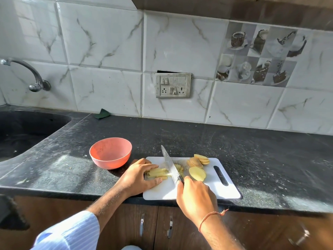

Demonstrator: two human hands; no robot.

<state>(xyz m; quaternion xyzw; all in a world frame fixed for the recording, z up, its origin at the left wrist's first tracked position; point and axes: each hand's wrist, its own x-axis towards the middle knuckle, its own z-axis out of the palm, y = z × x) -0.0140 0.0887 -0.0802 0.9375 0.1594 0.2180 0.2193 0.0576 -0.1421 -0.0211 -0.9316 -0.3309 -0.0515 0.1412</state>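
A white cutting board lies at the counter's front edge. My left hand holds down a bundle of potato strips on the board's left part, fingers curled over them. My right hand grips the handle of a kitchen knife, whose blade crosses the strips and points away from me. Small cut pieces lie just right of the blade. Round potato slices and a stack of further slices sit on the board's far right part.
An empty pink bowl stands on the black counter left of the board. A dark sink with a tap is at far left. A green scrub pad lies by the tiled wall. Cabinet doors with handles are below.
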